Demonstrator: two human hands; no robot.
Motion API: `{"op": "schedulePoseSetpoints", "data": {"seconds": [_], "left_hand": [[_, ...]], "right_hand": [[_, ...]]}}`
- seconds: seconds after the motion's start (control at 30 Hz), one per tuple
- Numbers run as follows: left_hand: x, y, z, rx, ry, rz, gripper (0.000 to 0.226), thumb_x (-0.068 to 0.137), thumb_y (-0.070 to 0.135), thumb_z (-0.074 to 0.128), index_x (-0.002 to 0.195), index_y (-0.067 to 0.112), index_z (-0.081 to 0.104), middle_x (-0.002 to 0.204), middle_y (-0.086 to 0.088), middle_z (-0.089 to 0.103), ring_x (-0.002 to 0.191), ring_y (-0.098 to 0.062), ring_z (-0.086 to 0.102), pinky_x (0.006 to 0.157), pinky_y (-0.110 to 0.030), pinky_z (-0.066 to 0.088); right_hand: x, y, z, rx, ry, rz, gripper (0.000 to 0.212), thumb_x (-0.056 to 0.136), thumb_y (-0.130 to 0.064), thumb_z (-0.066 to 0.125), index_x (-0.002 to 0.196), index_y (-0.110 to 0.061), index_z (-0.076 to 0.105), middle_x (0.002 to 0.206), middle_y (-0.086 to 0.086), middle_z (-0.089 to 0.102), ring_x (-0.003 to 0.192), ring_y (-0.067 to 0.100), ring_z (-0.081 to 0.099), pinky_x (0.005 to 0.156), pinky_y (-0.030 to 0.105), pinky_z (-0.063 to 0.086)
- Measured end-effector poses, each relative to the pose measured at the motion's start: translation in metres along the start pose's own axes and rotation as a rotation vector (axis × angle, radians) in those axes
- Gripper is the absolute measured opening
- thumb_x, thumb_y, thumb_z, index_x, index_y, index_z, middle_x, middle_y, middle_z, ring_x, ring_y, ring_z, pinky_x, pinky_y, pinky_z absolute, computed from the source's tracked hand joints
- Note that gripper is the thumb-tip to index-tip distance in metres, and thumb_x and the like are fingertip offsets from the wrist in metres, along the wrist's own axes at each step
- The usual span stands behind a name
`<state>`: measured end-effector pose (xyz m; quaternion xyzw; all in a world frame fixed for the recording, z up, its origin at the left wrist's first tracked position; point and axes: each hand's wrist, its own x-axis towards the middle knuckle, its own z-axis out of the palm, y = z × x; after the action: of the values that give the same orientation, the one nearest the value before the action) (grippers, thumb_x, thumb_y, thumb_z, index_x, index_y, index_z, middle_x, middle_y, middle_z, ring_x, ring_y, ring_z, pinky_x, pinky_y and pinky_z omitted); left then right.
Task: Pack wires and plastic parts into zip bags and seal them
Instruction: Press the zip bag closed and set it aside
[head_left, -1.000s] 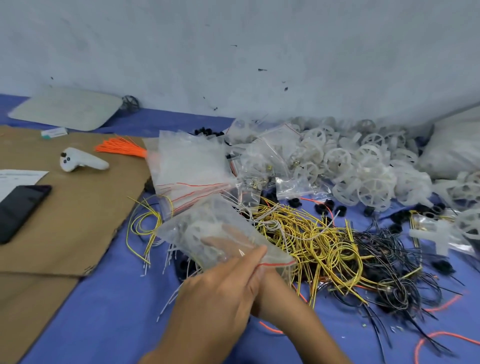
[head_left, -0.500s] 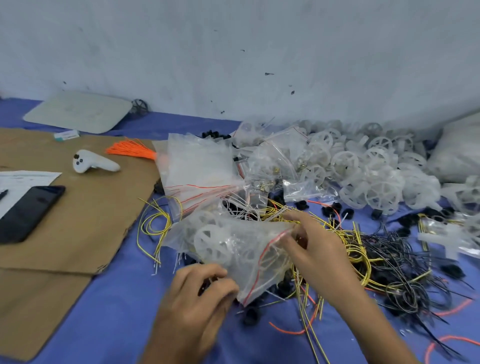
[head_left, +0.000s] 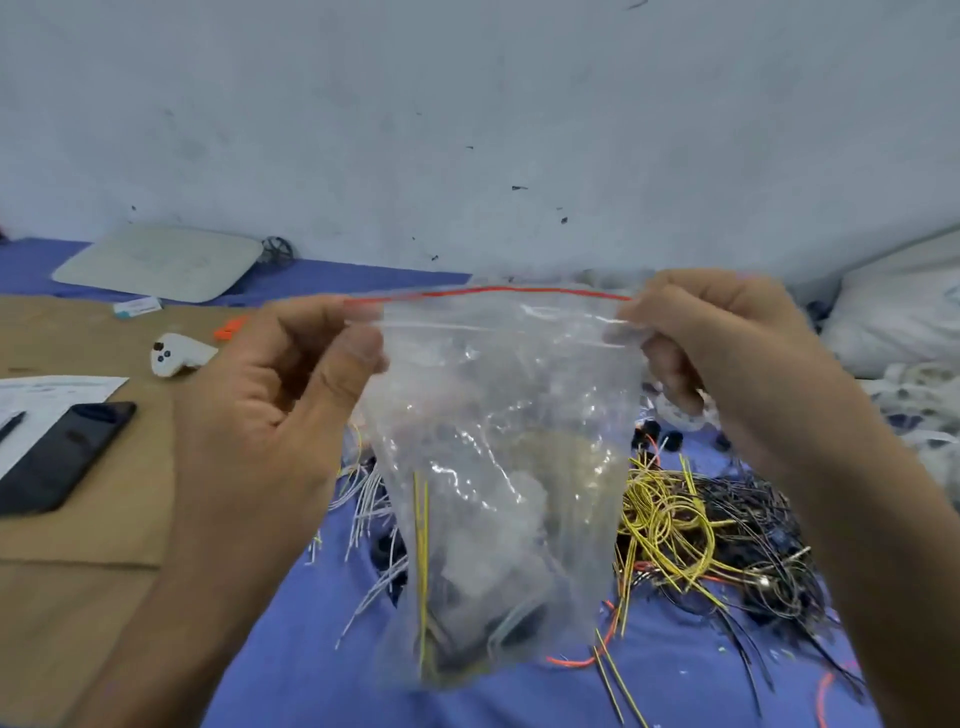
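A clear zip bag (head_left: 498, 467) with a red strip along its top hangs upright in front of me, raised off the blue cloth. Inside it lie yellow wires, white plastic parts and dark pieces, sunk to the bottom. My left hand (head_left: 275, 400) pinches the bag's top left corner between thumb and fingers. My right hand (head_left: 711, 343) pinches the top right corner. The top edge is stretched taut between both hands. Behind the bag, a tangle of yellow wires (head_left: 670, 519) and black wires (head_left: 769, 551) lies on the cloth.
Brown cardboard (head_left: 104, 519) covers the left side, carrying a black phone (head_left: 57, 452), a white controller (head_left: 179, 353) and a paper sheet (head_left: 47, 400). White plastic wheels (head_left: 914, 395) and a white sack (head_left: 904, 322) sit at the right. A grey wall rises behind.
The bag has gone from lying on the pile to hanging upright in the air. Both hands moved to its top corners and lifted it towards the camera.
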<state>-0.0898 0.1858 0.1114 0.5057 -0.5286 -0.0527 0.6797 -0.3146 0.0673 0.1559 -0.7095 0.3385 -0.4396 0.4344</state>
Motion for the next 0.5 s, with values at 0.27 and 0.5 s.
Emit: {"op": "schedulePoseSetpoints", "data": {"seconds": [0.27, 0.5], "left_hand": [[-0.075, -0.026, 0.031, -0.093, -0.128, -0.275, 0.010, 0.081, 0.037, 0.071, 0.089, 0.031, 0.072, 0.084, 0.000, 0.070, 0.073, -0.016, 0.061, 0.069, -0.025, 0.052], [-0.081, -0.030, 0.044, -0.032, -0.151, -0.227, 0.017, 0.089, 0.045, 0.058, 0.094, 0.032, 0.066, 0.088, 0.005, 0.063, 0.076, -0.012, 0.057, 0.068, -0.022, 0.045]], "right_hand": [[-0.055, 0.036, -0.034, -0.365, -0.088, 0.143, 0.023, 0.082, -0.025, 0.070, 0.069, -0.008, 0.065, 0.048, -0.007, 0.033, 0.042, 0.008, 0.028, 0.040, 0.019, 0.024], [-0.038, 0.000, 0.004, -0.749, -0.398, -0.309, 0.038, 0.083, -0.068, 0.054, 0.114, -0.045, 0.062, 0.115, -0.025, 0.052, 0.121, 0.001, 0.045, 0.100, 0.018, 0.033]]}}
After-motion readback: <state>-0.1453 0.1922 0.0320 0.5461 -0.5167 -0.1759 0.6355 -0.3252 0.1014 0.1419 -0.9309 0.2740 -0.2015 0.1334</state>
